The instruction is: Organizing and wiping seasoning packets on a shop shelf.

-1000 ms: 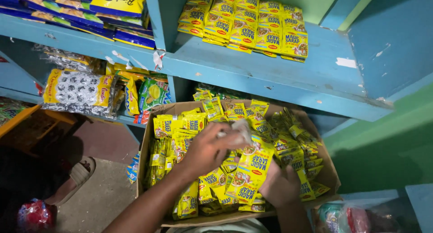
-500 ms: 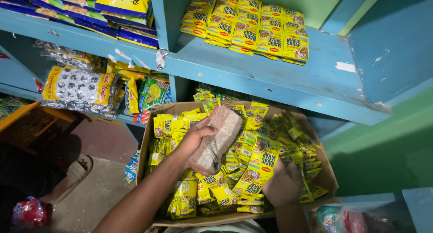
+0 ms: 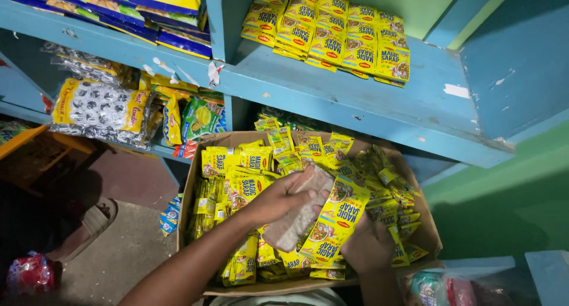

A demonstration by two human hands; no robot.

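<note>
- A blue wooden shelf (image 3: 367,107) runs across the top, its paint chipped in places.
- A neat row of yellow sachets (image 3: 332,33) lies on that shelf, overlapping like tiles.
- Blue and yellow flat packets (image 3: 136,9) are stacked on the upper left shelf.
- A clear bag with a yellow label (image 3: 98,110) sits on the lower left shelf, silvery pieces showing inside.
- A green packet with a lemon picture (image 3: 201,117) stands just beside it.
- A small blue and yellow packet (image 3: 170,216) lies on the grey floor (image 3: 118,252).
- A red plastic bundle (image 3: 29,273) sits at the bottom left corner.
- A green wall (image 3: 504,205) rises at the right.
</note>
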